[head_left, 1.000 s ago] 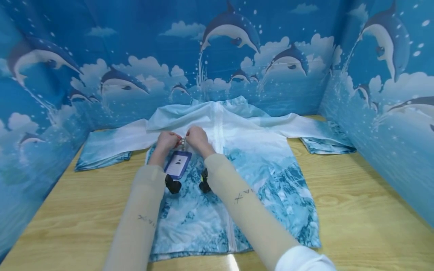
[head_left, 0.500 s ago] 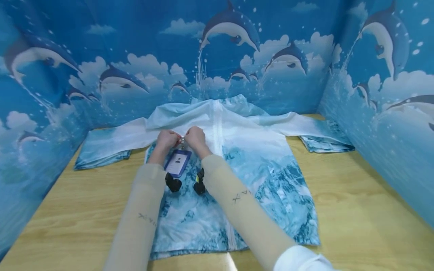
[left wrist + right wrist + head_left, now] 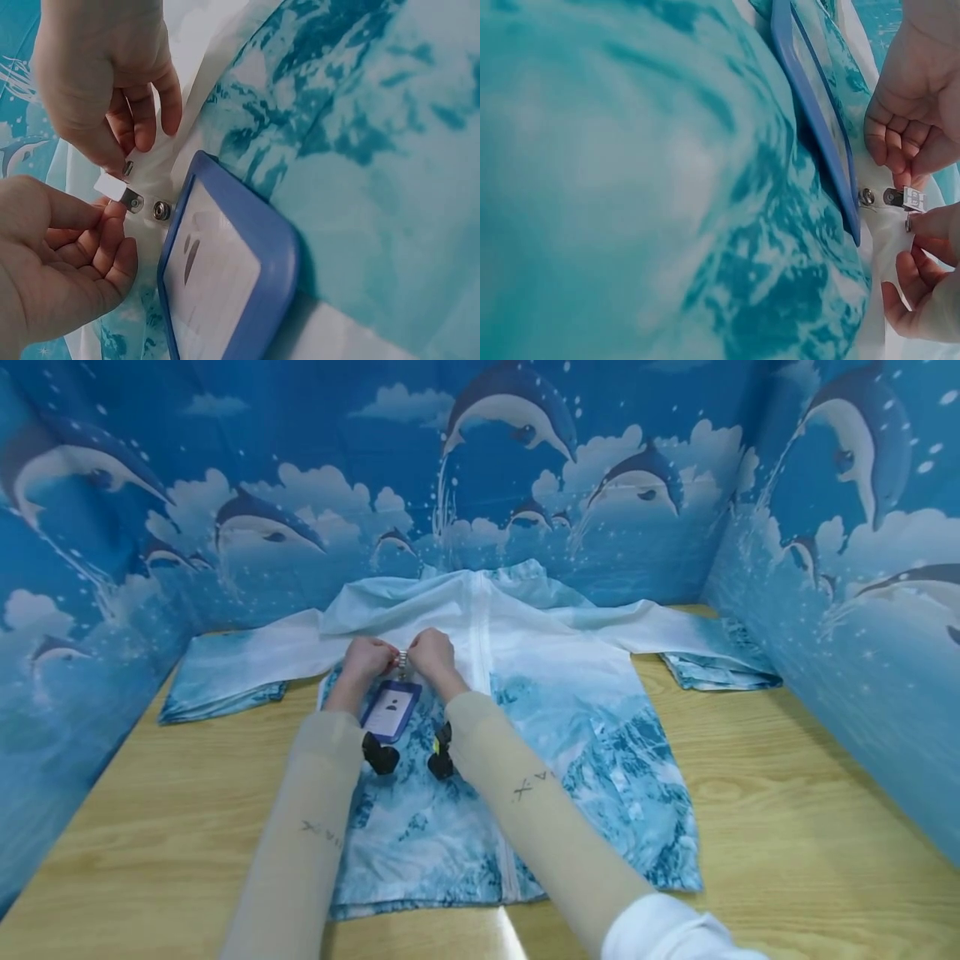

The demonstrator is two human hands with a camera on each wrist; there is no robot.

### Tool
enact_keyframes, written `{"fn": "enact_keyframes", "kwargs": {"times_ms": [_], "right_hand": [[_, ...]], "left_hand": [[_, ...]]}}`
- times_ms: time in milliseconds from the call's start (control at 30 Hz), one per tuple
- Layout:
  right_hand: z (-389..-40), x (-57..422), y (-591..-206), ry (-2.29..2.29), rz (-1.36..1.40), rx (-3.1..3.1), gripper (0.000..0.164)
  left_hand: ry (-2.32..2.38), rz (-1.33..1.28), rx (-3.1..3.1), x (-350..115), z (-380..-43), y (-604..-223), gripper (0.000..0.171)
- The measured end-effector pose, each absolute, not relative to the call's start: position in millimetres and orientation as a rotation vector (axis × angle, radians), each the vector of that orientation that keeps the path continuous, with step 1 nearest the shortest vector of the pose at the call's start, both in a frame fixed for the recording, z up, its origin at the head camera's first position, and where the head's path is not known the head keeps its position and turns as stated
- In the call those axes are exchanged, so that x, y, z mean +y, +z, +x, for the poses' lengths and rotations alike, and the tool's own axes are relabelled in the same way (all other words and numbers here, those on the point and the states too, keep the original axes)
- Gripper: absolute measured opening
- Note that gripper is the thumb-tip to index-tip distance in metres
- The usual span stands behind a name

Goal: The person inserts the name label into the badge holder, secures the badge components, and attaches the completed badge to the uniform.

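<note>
The ID badge (image 3: 391, 710) has a blue frame and a white card with a person icon. It lies on the left chest of a blue-and-white zip jacket (image 3: 585, 760). Above the badge, my left hand (image 3: 367, 660) pinches its metal badge clip (image 3: 127, 196) between thumb and index finger. Just beside it, my right hand (image 3: 432, 656) has curled fingers, with a small metal piece (image 3: 908, 223) at the thumb tip against white fabric; what that piece is I cannot tell. A clear strap with a metal snap (image 3: 866, 196) joins clip and badge.
The jacket lies front up on a wood-grain table (image 3: 787, 827), its sleeves (image 3: 232, 677) spread with folded ends. Dolphin-printed blue cloth (image 3: 360, 460) walls the back and sides. Black wrist-worn devices (image 3: 381, 753) hang under both wrists.
The head view has tilted slightly, so everything sits a little higher in it. Both hands remain together at the clip; the badge stays on the jacket.
</note>
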State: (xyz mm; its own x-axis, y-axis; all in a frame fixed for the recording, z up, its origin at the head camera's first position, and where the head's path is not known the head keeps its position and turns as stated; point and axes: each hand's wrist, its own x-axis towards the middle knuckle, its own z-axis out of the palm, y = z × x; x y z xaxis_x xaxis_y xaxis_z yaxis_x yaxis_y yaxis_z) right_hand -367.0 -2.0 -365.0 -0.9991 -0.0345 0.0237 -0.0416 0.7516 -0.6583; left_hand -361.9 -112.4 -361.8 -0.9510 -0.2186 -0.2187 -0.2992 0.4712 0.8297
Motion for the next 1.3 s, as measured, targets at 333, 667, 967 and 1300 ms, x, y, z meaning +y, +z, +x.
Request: {"fn": "enact_keyframes", "kwargs": {"times_ms": [333,667,967,1300], "right_hand": [[-365.3,-4.1,-364.7,1.112,0.051,-2.933,0.026],[-363.6,-8.6,-366.0,1.036,0.027,-2.900,0.031],[-363.6,-10.9,-364.8,0.971,0.013,-2.910,0.035],[-363.0,-10.5,-364.3,0.973,0.026,-2.917,0.032]], "left_hand": [[1.530,-0.460,2.595,-112.8,-359.5,-361.7,0.019],[1.480,-0.536,2.614,-108.5,-362.5,-362.7,0.020],[1.458,-0.542,2.607,-106.7,-362.2,-358.7,0.022],[1.455,-0.580,2.586,-106.0,-366.1,-360.4,0.023]]}}
